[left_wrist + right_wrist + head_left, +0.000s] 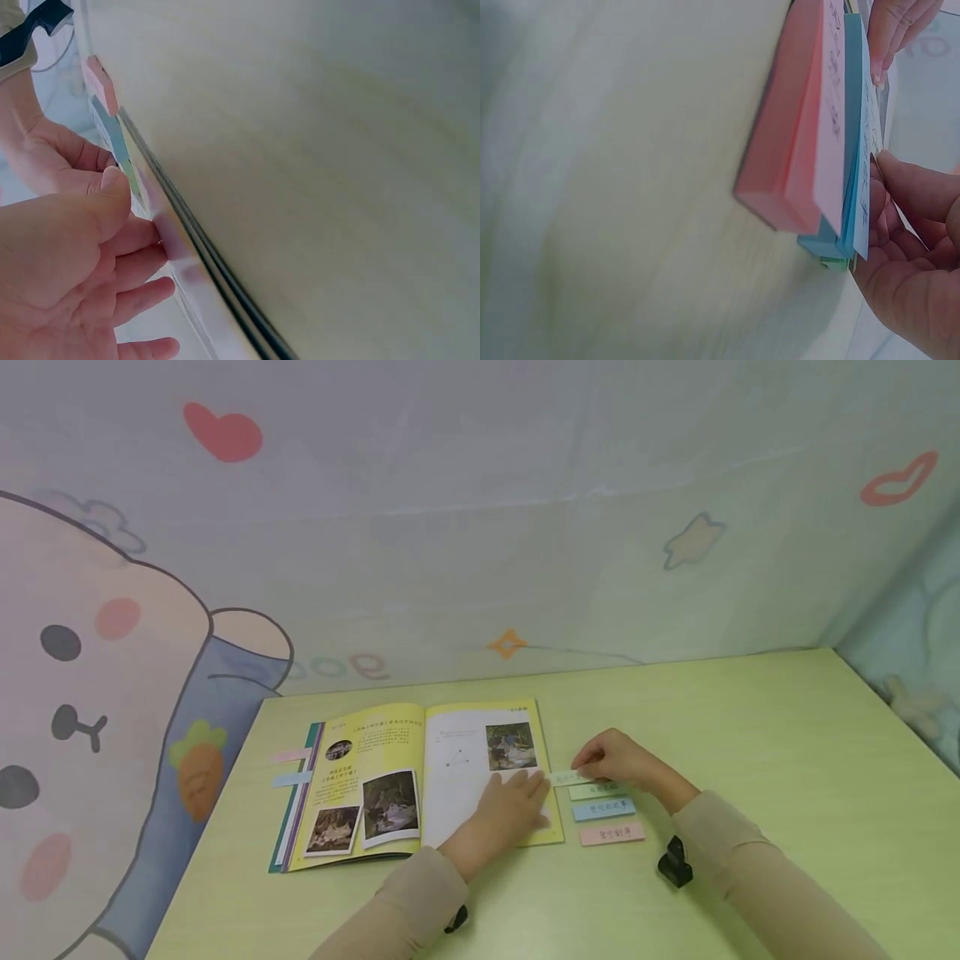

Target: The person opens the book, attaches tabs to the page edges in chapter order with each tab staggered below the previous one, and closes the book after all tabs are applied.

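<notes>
From the head view, one open book (420,781) lies on the counter (750,760), with four printed photos across its two pages and two tabs, one pink (291,756) and one blue (291,778), poking out past its left edge. The left hand (517,802) lies flat on the right page with fingers straight, pressing it down. Just right of the book sit three note pads in a column: green (596,792), blue (604,810) and pink (612,834), close together. The right hand (611,760) pinches one pale note strip (566,777) at the book's right edge, just above the green pad and beside the left fingertips. In the left wrist view, the left hand (82,277) rests open against the page (187,274) with its thumb along the edge; the three pads (101,86) show edge-on beyond it, and the right hand (56,161) curls next to them. In the right wrist view, the pink pad (795,135) is nearest, the blue pad (847,150) behind it, and only a corner of the green pad (834,262) shows; the right hand (911,255) has thumb and fingers closed on the strip (871,131), and the left fingertips (892,37) touch down just beyond.
</notes>
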`<state>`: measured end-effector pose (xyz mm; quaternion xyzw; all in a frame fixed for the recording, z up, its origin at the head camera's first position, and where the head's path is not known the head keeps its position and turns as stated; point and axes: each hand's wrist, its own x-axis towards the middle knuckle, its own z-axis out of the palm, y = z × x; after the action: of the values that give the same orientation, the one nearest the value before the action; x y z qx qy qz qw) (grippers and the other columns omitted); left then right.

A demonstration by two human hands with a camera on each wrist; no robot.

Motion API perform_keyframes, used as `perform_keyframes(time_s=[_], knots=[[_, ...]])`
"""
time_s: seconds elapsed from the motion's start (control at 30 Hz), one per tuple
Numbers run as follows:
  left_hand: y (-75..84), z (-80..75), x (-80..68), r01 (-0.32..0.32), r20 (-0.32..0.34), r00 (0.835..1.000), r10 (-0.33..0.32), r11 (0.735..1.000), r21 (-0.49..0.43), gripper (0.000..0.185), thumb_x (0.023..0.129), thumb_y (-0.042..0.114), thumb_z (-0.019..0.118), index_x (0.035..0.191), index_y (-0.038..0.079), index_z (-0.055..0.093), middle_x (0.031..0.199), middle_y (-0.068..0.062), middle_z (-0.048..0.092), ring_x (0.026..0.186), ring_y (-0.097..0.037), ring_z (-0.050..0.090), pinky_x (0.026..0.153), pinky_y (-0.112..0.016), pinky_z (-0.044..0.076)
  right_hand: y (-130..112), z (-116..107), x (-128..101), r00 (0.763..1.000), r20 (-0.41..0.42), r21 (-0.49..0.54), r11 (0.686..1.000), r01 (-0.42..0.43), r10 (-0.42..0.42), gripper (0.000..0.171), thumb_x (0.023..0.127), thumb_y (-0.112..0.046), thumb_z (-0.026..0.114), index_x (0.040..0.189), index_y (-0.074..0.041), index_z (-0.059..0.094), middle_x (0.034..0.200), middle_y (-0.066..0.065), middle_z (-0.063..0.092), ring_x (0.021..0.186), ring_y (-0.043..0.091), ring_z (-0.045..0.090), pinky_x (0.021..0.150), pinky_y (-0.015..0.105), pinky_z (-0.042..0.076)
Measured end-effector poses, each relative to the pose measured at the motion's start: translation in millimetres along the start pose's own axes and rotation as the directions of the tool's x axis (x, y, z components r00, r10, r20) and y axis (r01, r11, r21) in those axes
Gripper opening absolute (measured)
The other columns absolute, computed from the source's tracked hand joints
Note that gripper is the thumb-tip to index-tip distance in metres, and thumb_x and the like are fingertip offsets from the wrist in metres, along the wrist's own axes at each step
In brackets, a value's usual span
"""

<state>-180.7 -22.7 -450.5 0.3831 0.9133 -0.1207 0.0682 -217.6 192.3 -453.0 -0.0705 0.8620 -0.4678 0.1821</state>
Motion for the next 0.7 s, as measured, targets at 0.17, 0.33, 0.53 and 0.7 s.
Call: perform_keyframes(time_s=[0.17,0.33,0.53,0.7], knots=[[-1.2,0.7,-2.2,-0.016,0.001,1.0,0.016,0.998,-0.061,0.058,0.096,0.048,0.037,0.144,0.014,0.036,0.149,0.001,0.032,0.135,-0.016,0.032,0.103,-0.046,0.035,0.7,1.4,0.7,1.0,-0.001,-0.006,1.0,-0.025,0.025,0.012,0.083,0.004,0.063,0.093,0.007,0.069,0.081,0.007,0.067,0.063,0.011,0.053,0.059,0.025,0.049],[-1.4,-0.5,-0.3,-0.02,0.008,1.0,0.021,0.993,-0.116,0.057,0.097,0.046,0.036,0.145,0.014,0.034,0.15,0.001,0.029,0.137,-0.016,0.027,0.105,-0.048,0.032,-0.6,0.4,0.4,0.999,0.006,-0.004,0.999,-0.032,0.032,0.012,0.083,0.003,0.064,0.094,0.007,0.069,0.081,0.006,0.066,0.066,0.012,0.055,0.061,0.026,0.05],[-1.2,-3.4,3.7,-0.016,0.027,0.999,0.021,0.986,-0.168,0.056,0.098,0.044,0.036,0.145,0.013,0.034,0.15,0.0,0.028,0.137,-0.018,0.026,0.106,-0.049,0.03,-0.2,-0.8,1.3,0.999,0.015,0.006,0.999,-0.046,0.046,0.013,0.084,0.002,0.064,0.095,0.006,0.069,0.083,0.007,0.067,0.067,0.012,0.056,0.063,0.027,0.051],[-1.6,-2.3,3.7,-0.009,0.043,0.999,0.018,0.977,-0.212,0.057,0.098,0.043,0.036,0.146,0.013,0.031,0.151,0.0,0.025,0.138,-0.019,0.025,0.106,-0.051,0.029,1.0,-2.1,1.6,0.999,0.012,-0.006,0.999,-0.036,0.036,0.013,0.084,0.001,0.064,0.095,0.006,0.069,0.085,0.008,0.067,0.067,0.011,0.055,0.063,0.026,0.051]])
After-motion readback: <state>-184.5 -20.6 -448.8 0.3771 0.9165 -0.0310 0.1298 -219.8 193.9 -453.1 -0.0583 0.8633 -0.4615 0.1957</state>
